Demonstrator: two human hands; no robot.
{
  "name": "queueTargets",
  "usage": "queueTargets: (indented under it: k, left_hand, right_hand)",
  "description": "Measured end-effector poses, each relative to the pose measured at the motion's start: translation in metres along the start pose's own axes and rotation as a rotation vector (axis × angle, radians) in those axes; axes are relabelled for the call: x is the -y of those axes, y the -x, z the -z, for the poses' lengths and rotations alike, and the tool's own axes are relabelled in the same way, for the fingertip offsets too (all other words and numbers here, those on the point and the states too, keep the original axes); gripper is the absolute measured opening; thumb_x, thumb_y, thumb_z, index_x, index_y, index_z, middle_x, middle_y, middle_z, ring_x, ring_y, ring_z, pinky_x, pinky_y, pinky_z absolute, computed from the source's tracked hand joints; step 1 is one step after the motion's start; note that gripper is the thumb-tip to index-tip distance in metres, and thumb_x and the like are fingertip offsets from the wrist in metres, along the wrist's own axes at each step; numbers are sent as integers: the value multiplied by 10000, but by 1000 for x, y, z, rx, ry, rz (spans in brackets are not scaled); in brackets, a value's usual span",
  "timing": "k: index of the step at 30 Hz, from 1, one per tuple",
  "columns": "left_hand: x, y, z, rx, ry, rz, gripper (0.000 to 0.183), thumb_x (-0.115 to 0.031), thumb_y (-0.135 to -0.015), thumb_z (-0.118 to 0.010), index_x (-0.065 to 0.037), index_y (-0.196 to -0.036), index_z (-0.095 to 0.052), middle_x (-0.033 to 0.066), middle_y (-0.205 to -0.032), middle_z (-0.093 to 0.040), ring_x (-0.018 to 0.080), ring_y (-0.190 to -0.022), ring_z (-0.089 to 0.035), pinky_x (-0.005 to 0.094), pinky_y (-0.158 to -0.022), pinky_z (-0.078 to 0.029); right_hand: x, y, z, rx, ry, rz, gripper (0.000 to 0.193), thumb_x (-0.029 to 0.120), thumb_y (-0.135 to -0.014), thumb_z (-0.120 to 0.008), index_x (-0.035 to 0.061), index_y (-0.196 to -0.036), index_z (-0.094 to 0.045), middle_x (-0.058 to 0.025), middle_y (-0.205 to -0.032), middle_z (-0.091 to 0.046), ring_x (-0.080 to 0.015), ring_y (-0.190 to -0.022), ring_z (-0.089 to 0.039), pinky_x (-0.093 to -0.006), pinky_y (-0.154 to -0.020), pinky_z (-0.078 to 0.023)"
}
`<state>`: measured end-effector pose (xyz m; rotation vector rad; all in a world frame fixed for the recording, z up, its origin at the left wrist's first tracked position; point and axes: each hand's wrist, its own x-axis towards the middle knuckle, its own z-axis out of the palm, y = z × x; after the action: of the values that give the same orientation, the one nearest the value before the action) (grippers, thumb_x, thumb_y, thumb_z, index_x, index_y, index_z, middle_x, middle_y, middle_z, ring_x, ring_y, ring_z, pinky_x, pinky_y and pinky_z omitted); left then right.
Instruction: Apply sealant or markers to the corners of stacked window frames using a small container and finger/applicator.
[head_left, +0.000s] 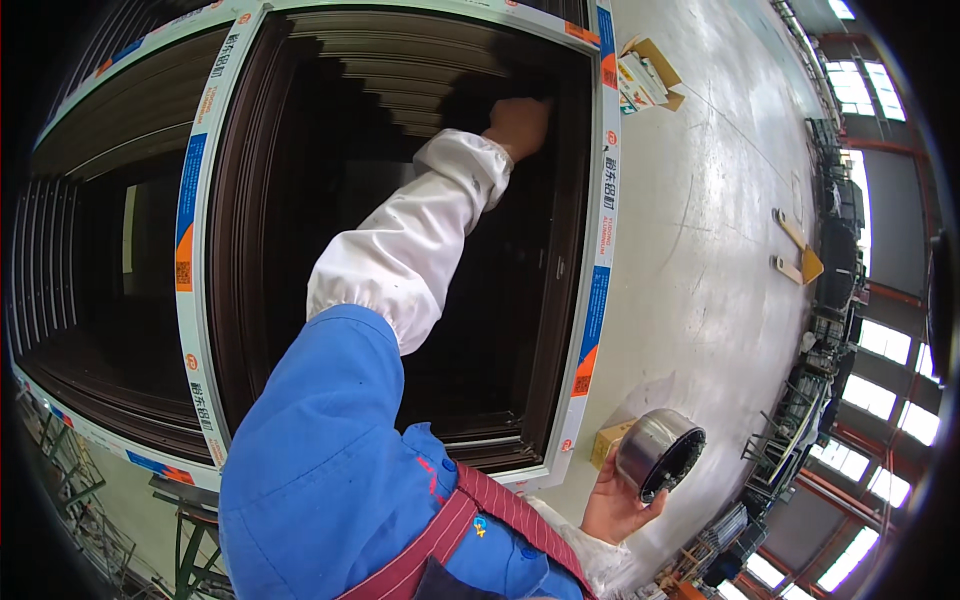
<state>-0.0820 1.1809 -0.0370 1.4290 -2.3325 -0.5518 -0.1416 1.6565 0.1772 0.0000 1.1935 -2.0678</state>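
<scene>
A dark brown window frame (560, 290) with white, blue and orange protective film on its outer edge fills the left and middle. My left hand (520, 125) reaches inside its larger opening, up near the far right corner. The fingers are curled into a fist against the dark inner side; whatever they may hold is hidden. The left arm wears a blue sleeve and a white oversleeve. Off the frame's near right corner, my right hand (622, 510) grips a shiny metal cup (645, 445) by its side. The cup is tipped, its dark mouth facing right, and its contents are unclear.
An open cardboard box (650, 75) stands on the grey floor (700, 250) beyond the frame. A smaller box (608, 440) sits behind the cup. Yellow and white pieces (797, 255) lie farther right, near crowded racks (800, 400). Green metal stands (195, 545) are at the lower left.
</scene>
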Motion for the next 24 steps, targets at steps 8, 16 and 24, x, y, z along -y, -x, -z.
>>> queueTargets:
  k: [8,16,24]
  left_hand:
    - [12,-16,-6,-24,98,11,476,-167,-813,-539,-178,-1284,-473,176,-903,-665,343,-848,-655,471,-692,-523]
    - [16,-10,11,-12,-56,-60,493,-122,-817,-509,-251,-1293,-504,147,-886,-671,322,-805,-662,440,-663,-527]
    - [47,6,12,-170,-112,33,423,-130,-859,-452,-293,-1227,-581,100,-858,-684,267,-795,-679,397,-609,-534]
  right_hand:
    - [-1,5,0,-66,71,43,644,383,-812,-635,103,-1351,-420,-152,-1348,-461,-323,-1198,-485,-488,-1018,-406]
    - [-1,5,-2,-40,51,31,639,358,-810,-645,95,-1347,-421,-148,-1345,-465,-316,-1217,-470,-482,-1029,-398]
    - [2,15,-1,12,19,12,620,337,-813,-649,96,-1341,-432,-135,-1335,-480,-307,-1227,-463,-478,-1036,-393]
